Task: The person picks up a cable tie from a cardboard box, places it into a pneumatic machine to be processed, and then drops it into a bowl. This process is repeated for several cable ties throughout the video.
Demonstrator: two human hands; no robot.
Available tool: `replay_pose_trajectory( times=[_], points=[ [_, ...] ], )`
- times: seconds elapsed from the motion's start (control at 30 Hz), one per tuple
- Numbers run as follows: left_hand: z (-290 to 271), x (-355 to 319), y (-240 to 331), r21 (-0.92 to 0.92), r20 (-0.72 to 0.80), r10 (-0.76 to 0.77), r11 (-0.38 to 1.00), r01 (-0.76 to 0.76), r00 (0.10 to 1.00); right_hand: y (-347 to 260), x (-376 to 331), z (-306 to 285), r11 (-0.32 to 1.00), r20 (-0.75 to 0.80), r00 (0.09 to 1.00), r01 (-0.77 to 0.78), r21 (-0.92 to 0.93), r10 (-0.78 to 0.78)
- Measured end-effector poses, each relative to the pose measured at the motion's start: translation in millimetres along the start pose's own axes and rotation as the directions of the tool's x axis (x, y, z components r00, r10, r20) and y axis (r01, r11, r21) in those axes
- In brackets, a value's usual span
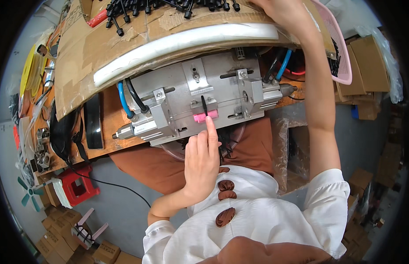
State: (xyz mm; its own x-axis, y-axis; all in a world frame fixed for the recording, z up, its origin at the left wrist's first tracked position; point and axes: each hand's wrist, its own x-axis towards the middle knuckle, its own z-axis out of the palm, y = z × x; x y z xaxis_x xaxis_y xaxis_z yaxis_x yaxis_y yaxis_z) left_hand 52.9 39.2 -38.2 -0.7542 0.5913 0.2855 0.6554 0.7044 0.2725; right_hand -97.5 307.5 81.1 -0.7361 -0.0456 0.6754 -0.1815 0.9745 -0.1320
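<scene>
My left hand reaches up to the metal fixture in front of me. Its index finger is stretched out, the tip touching a small pink block; the other fingers are loosely curled. A thin black stick-like part stands against the pink block, just beyond the fingertip. My right hand is raised over the right end of the cardboard sheet, near a pile of black plastic pieces with knobbed ends. The picture's upper edge cuts off its fingers.
Metal clamps with blue and black hoses flank the fixture. A pink basket hangs at the right, beside cardboard boxes. A container of black pieces sits on my lap. A red stool stands lower left.
</scene>
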Motion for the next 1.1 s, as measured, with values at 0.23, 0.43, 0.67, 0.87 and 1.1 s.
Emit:
replay_pose_trajectory(
  times=[0.23, 0.43, 0.67, 0.87, 1.1],
  points=[
    [2, 6, -3, 0.087, 0.034, 0.003, 0.996, -0.006, 0.999, 9, -9, -31, 0.828, 0.340, 0.913, -0.362, 0.429, 0.223],
    [-40, 42, -14, -0.032, 0.005, 0.103, 0.994, -0.103, 0.995, -18, -95, -59, -0.055, 0.388, 0.869, -0.391, 0.919, 0.305],
    [-69, 201, -57, -0.017, -0.252, 0.282, 0.955, -0.295, 0.926, -109, -180, -29, 0.380, 0.208, 0.950, -0.286, 0.880, 0.232],
    [-74, 204, -79, -0.148, -0.096, 0.262, 0.950, -0.274, 0.960, -147, -220, 19, 0.823, 0.138, 0.990, -0.100, 0.559, 0.027],
    [-97, 165, -83, -0.242, -0.115, 0.259, 0.929, -0.280, 0.959, -147, -213, 13, 0.893, 0.251, 0.966, -0.051, 0.447, -0.070]
  ],
)
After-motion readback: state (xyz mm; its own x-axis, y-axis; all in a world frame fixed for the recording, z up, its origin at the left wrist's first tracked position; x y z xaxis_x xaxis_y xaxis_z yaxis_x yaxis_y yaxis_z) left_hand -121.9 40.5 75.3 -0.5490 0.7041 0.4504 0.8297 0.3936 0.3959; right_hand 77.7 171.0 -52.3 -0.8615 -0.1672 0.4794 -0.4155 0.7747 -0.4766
